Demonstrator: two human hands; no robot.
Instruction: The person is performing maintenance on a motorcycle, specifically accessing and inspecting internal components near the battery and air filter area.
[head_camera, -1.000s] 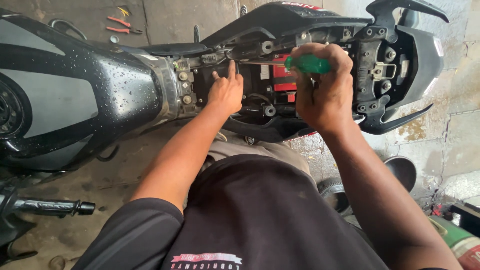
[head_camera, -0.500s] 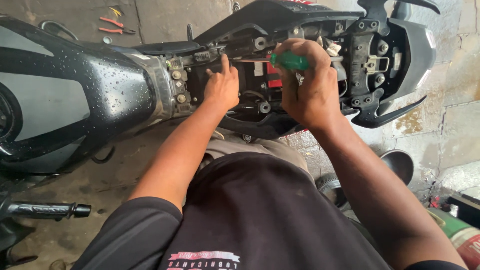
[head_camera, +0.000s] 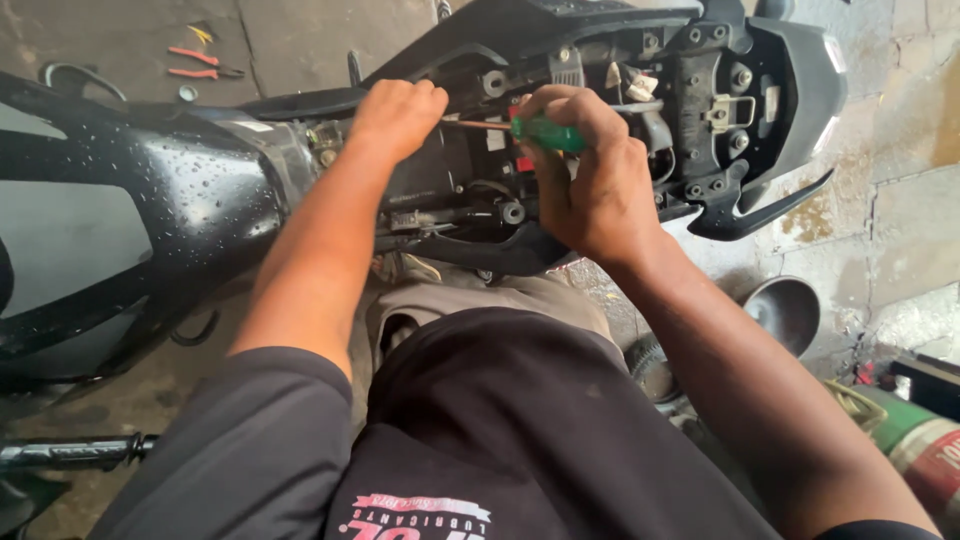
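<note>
Since the earlier frame the left hand (head_camera: 398, 115) has closed into a fist and moved a little to the far side of the open seat bay. The motorcycle (head_camera: 150, 200) lies across the view, its wet black tank at left, tail at right. The right hand (head_camera: 590, 190) is wrapped tight around a screwdriver (head_camera: 545, 133) with a green handle. Its long axis runs left, the shaft pointing at the left fist; the tip is hidden, perhaps touching it. Red pliers (head_camera: 200, 62) lie far left on the floor.
</note>
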